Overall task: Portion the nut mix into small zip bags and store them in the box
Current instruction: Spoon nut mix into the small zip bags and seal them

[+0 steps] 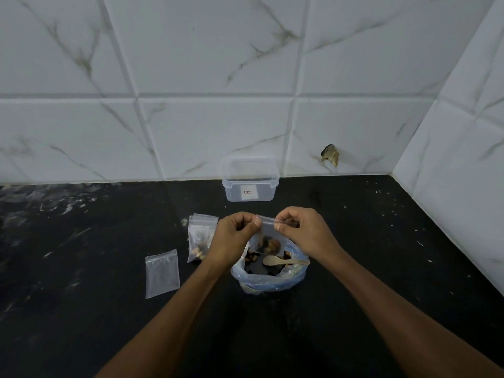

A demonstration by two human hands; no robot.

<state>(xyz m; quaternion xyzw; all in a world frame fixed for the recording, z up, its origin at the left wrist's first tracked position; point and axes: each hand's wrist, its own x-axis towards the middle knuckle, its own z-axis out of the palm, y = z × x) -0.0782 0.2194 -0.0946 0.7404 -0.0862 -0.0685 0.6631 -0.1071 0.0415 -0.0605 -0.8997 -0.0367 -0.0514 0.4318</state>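
Both hands' fingers pinch the zip bag (268,233), left hand (234,236) and right hand (302,230) at opposite ends of its level strip, box (250,181) straight beyond.

layout on the counter

a zip bag (268,236) is held up between the left hand (235,236) and the right hand (301,233), above a bowl (270,279) set near the counter's (81,309) middle. a spoon (283,260) is laid in the bowl. left of the bowl, filled bags (200,236) are placed; further left and nearer, an empty bag (162,272) is laid flat. behind them all, a box (250,179) is set against the wall (191,77).
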